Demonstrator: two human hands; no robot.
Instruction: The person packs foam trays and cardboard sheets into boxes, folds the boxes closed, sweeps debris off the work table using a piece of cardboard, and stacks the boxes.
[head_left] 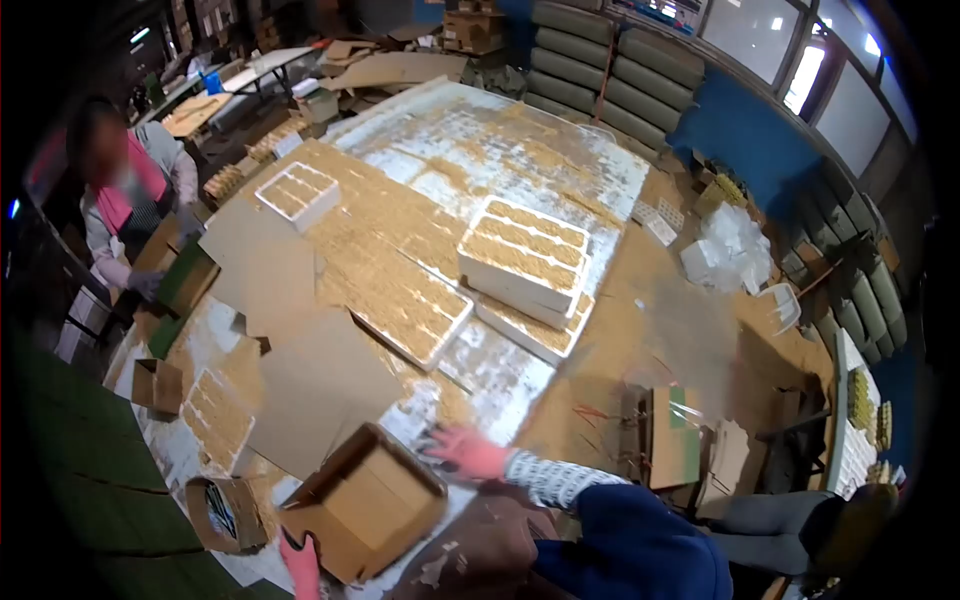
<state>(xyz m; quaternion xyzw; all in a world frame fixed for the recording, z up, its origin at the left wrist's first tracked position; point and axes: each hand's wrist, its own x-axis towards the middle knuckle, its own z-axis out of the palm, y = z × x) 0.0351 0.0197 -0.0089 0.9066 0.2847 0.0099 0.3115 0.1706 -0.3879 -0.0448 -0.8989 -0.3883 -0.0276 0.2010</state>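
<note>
An open cardboard box (pixel 375 497) stands tilted at the front of the table, its inside bare. My left hand (pixel 301 562), in a pink glove with dark fingertips, grips the box at its lower left edge; part of the fingers is hidden. To the right of the box, my right hand (pixel 468 452), also pink-gloved, reaches over the table with its fingers spread, apart from the box and slightly blurred. Flat cardboard sheets (pixel 325 390) lie just beyond the box. A small cardboard box (pixel 226 515) holding thin items I cannot make out sits left of it.
White foam trays (pixel 525 250) filled with sawdust-like material are stacked on the table (pixel 500 400), with another tray (pixel 420 325) nearby. A co-worker (pixel 135 200) handles a box at the left. A plastic bag (pixel 730 250) and cardboard lie on the floor at right.
</note>
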